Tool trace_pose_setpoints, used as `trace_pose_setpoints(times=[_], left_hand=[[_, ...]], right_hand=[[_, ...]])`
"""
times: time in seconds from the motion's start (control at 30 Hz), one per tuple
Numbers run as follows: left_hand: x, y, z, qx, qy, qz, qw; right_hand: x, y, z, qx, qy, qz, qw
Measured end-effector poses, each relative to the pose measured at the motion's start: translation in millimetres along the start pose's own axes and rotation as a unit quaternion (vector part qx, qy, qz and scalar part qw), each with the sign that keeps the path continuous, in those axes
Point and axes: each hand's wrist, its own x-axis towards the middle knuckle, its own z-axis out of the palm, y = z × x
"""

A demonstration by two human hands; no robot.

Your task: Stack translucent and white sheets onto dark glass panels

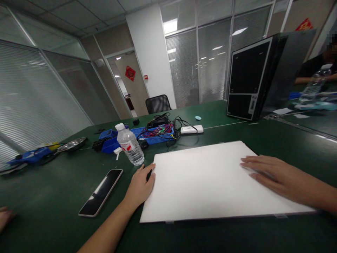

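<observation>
A large white flat panel (207, 179) lies on the green table (52, 196) in front of me. My left hand (140, 184) rests at the panel's left edge, fingers curled around that edge with the thumb on top. My right hand (268, 174) lies flat on the panel's right side, fingers stretched out and pointing left. Neither hand lifts the panel.
A black phone (101, 192) lies left of my left hand, a water bottle (130, 144) just behind it. Blue trays with wires (155, 133), a white device (191, 129), a metal dish (72, 143) and a computer case (250, 80) stand farther back. Another person's fingers (5, 216) show at far left; another person sits at far right.
</observation>
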Motion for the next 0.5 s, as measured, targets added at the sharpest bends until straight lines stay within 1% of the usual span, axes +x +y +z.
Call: trace_pose_setpoints(times=[0.1, 0.27, 0.43, 0.5], left_hand=[[0.0, 1.4, -0.8, 0.001, 0.004, 0.000, 1.000], [0.1, 1.6, -0.7, 0.020, -0.014, 0.003, 1.000], [0.6, 0.6, -0.1, 0.023, -0.021, 0.020, 0.999], [0.5, 0.2, 0.1, 0.024, -0.019, 0.020, 0.999]], right_hand=[[-0.4, 4.6, 3.0, -0.008, -0.001, -0.001, 1.000], [-3.0, 10.5, 4.4, -0.010, -0.008, -0.003, 1.000], [-2.7, 6.7, 0.5, -0.016, -0.016, -0.001, 1.000], [-1.2, 2.5, -2.5, -0.034, -0.007, -0.016, 0.999]])
